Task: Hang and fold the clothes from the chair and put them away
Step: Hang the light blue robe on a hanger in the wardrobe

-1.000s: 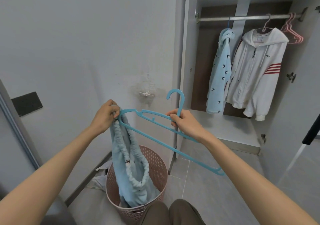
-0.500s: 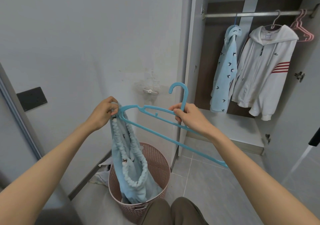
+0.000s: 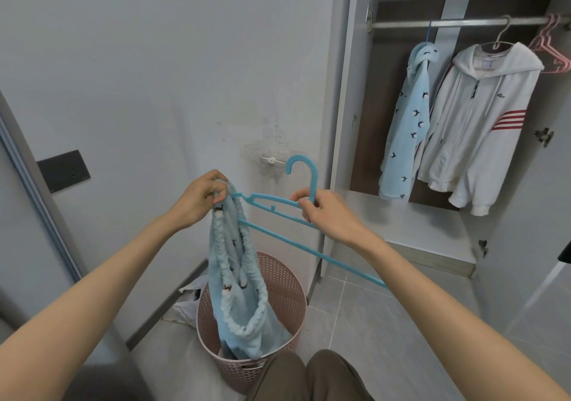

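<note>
My left hand [image 3: 200, 198] pinches the elastic waistband of light blue fleece trousers [image 3: 238, 292] at the left tip of a blue plastic hanger [image 3: 279, 234]. The trousers hang down from there into a pink basket [image 3: 287, 289]. My right hand [image 3: 324, 213] grips the hanger at the base of its hook, with the hook pointing up. The hanger's long bar slants down to the right past my right forearm.
An open wardrobe at the right has a metal rail [image 3: 457, 23] holding a blue patterned hooded top [image 3: 408, 122], a white zip jacket [image 3: 482, 122] and empty pink hangers [image 3: 550, 48]. A pale shelf [image 3: 417, 224] lies below them. A grey wall is ahead, tiled floor below.
My left hand has drawn the waistband further over the hanger's left tip, and both hands with the hanger have lifted slightly. The view has shifted a little to the left.
</note>
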`<state>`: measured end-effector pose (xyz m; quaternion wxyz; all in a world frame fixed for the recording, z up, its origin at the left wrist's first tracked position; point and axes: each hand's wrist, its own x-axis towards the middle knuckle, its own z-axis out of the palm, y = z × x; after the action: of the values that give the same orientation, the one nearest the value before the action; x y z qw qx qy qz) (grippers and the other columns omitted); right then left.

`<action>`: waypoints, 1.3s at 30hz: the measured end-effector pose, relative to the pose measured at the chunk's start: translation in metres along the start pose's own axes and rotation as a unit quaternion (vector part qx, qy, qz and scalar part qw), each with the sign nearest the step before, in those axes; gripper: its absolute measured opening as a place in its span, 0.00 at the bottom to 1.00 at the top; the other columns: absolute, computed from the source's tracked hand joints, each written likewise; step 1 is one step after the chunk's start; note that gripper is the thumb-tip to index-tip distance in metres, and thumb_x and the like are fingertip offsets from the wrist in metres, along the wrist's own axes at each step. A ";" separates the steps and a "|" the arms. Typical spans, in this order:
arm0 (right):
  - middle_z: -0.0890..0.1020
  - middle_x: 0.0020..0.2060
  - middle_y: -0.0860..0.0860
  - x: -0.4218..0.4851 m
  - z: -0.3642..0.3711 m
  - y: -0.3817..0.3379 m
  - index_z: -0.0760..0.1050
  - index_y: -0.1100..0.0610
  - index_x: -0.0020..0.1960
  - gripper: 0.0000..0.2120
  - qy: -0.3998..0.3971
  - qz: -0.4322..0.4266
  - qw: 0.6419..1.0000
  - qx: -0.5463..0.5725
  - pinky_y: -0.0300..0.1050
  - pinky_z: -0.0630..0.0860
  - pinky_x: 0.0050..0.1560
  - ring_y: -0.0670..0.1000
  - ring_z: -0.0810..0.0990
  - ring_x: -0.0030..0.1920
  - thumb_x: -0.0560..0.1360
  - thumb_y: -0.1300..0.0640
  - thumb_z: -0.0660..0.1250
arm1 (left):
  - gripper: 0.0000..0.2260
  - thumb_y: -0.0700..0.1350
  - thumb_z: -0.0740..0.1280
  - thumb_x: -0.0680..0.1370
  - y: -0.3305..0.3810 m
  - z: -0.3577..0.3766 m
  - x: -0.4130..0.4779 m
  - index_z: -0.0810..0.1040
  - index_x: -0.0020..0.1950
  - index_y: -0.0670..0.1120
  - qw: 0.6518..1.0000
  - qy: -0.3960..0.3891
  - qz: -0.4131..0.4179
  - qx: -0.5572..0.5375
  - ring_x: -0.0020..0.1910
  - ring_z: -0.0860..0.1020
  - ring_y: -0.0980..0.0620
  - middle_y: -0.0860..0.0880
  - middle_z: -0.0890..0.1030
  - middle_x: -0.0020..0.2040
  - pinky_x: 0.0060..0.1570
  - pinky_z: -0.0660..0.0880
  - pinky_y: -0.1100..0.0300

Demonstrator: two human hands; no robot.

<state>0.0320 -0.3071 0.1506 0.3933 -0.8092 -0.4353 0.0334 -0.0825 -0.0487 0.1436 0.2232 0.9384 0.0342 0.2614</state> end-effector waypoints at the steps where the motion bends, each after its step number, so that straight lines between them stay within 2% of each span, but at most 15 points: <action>1: 0.78 0.33 0.51 0.000 0.004 0.000 0.75 0.44 0.50 0.10 -0.007 -0.004 1.000 -0.003 0.54 0.79 0.45 0.51 0.79 0.37 0.80 0.52 0.56 | 0.21 0.22 0.56 0.65 0.007 0.003 0.002 0.64 0.28 0.49 1.000 -0.007 0.007 -0.009 0.41 0.70 0.48 0.44 0.73 0.47 0.40 0.63 0.69; 4: 0.76 0.29 0.45 0.002 0.012 0.002 0.77 0.46 0.51 0.10 -0.004 0.004 0.999 0.045 0.42 0.76 0.37 0.39 0.75 0.30 0.80 0.54 0.57 | 0.19 0.22 0.56 0.66 0.024 0.006 0.008 0.65 0.29 0.47 0.998 -0.019 0.004 -0.054 0.43 0.71 0.49 0.45 0.73 0.47 0.44 0.64 0.62; 9: 0.75 0.27 0.44 0.000 0.006 0.001 0.78 0.49 0.51 0.10 0.012 0.007 0.993 0.119 0.28 0.70 0.31 0.37 0.72 0.27 0.81 0.55 0.58 | 0.21 0.21 0.56 0.67 0.047 0.002 0.016 0.65 0.32 0.49 0.994 -0.007 0.034 -0.100 0.45 0.72 0.48 0.44 0.73 0.46 0.46 0.66 0.65; 11: 0.75 0.27 0.43 -0.002 0.000 -0.002 0.79 0.48 0.49 0.10 0.034 -0.012 0.990 0.140 0.29 0.70 0.32 0.38 0.72 0.27 0.80 0.56 0.60 | 0.20 0.22 0.56 0.69 0.056 0.002 0.019 0.66 0.36 0.49 0.994 -0.004 0.066 -0.091 0.45 0.72 0.43 0.41 0.73 0.45 0.46 0.68 0.59; 13: 0.76 0.27 0.46 -0.003 -0.009 -0.003 0.80 0.48 0.47 0.10 0.064 -0.030 0.982 0.173 0.33 0.70 0.34 0.41 0.72 0.29 0.80 0.57 0.61 | 0.18 0.26 0.55 0.71 0.062 -0.002 0.024 0.67 0.44 0.51 0.994 0.002 0.087 -0.069 0.42 0.72 0.46 0.44 0.74 0.45 0.43 0.69 0.55; 16: 0.76 0.27 0.48 -0.004 -0.021 -0.003 0.81 0.49 0.46 0.10 0.095 -0.041 0.971 0.215 0.37 0.69 0.33 0.45 0.71 0.30 0.80 0.59 0.62 | 0.14 0.34 0.58 0.76 0.070 -0.012 0.035 0.67 0.57 0.50 0.996 0.040 0.078 -0.035 0.46 0.73 0.52 0.52 0.71 0.52 0.45 0.71 0.60; 18: 0.76 0.27 0.48 -0.005 -0.027 -0.003 0.81 0.49 0.46 0.10 0.110 -0.041 0.966 0.232 0.36 0.69 0.32 0.45 0.72 0.30 0.80 0.59 0.63 | 0.11 0.38 0.64 0.75 0.073 -0.016 0.043 0.68 0.55 0.48 0.994 0.099 0.054 -0.007 0.50 0.72 0.52 0.52 0.70 0.53 0.47 0.70 0.61; 22: 0.77 0.27 0.47 -0.007 -0.036 -0.003 0.81 0.48 0.46 0.10 0.125 -0.057 0.961 0.240 0.33 0.71 0.32 0.45 0.73 0.30 0.79 0.59 0.63 | 0.03 0.42 0.67 0.75 0.080 -0.022 0.046 0.74 0.46 0.49 0.992 0.123 0.027 -0.007 0.38 0.75 0.57 0.52 0.78 0.42 0.38 0.69 0.68; 24: 0.78 0.27 0.46 -0.009 -0.035 -0.003 0.81 0.49 0.46 0.10 0.134 -0.064 0.959 0.243 0.33 0.71 0.32 0.45 0.74 0.29 0.79 0.60 0.63 | 0.03 0.41 0.67 0.76 0.083 -0.023 0.043 0.76 0.43 0.48 0.992 0.111 0.040 -0.035 0.32 0.74 0.59 0.52 0.79 0.36 0.36 0.69 0.67; 26: 0.78 0.27 0.46 -0.010 -0.033 -0.004 0.81 0.50 0.46 0.10 0.148 -0.070 0.956 0.244 0.33 0.71 0.31 0.44 0.74 0.28 0.79 0.61 0.63 | 0.05 0.42 0.64 0.78 0.089 -0.024 0.041 0.76 0.42 0.47 0.993 0.096 0.056 -0.031 0.30 0.73 0.57 0.53 0.76 0.32 0.35 0.70 0.61; 29: 0.79 0.26 0.47 -0.009 -0.033 -0.006 0.80 0.53 0.45 0.09 0.163 -0.083 0.953 0.243 0.31 0.70 0.29 0.43 0.73 0.25 0.79 0.61 0.63 | 0.13 0.48 0.57 0.82 0.099 -0.021 0.043 0.75 0.44 0.45 0.979 0.059 0.141 0.135 0.37 0.76 0.45 0.49 0.78 0.36 0.40 0.67 0.56; 31: 0.81 0.28 0.51 -0.006 -0.035 -0.007 0.79 0.55 0.47 0.06 0.156 -0.084 0.959 0.220 0.35 0.69 0.27 0.44 0.70 0.23 0.79 0.58 0.63 | 0.17 0.55 0.53 0.82 0.104 -0.017 0.042 0.74 0.43 0.46 0.958 0.035 0.180 0.219 0.40 0.75 0.45 0.49 0.78 0.39 0.40 0.62 0.58; 34: 0.85 0.33 0.52 -0.001 -0.036 -0.004 0.77 0.57 0.49 0.05 0.137 -0.065 0.961 0.231 0.40 0.70 0.23 0.50 0.71 0.21 0.78 0.56 0.66 | 0.23 0.63 0.47 0.77 0.102 -0.012 0.036 0.71 0.41 0.47 0.959 0.035 0.165 0.226 0.38 0.73 0.47 0.52 0.75 0.37 0.36 0.61 0.57; 36: 0.86 0.35 0.52 0.002 -0.037 -0.002 0.78 0.58 0.50 0.06 0.131 -0.038 0.953 0.271 0.38 0.75 0.27 0.49 0.77 0.24 0.75 0.56 0.70 | 0.24 0.64 0.47 0.77 0.098 -0.009 0.033 0.71 0.41 0.46 0.959 0.051 0.163 0.225 0.38 0.73 0.47 0.51 0.76 0.37 0.34 0.61 0.57; 39: 0.86 0.37 0.47 0.010 -0.048 0.004 0.80 0.53 0.53 0.12 0.122 0.015 0.941 0.314 0.31 0.74 0.41 0.44 0.84 0.37 0.70 0.55 0.75 | 0.21 0.62 0.52 0.78 0.089 -0.011 0.030 0.72 0.41 0.47 0.961 0.055 0.156 0.222 0.37 0.73 0.47 0.50 0.78 0.37 0.34 0.59 0.57</action>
<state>0.0595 -0.3303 0.1841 0.6770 -0.6488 -0.3390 0.0757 -0.0669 -0.1189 0.2057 -0.0367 0.9422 -0.0435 0.3303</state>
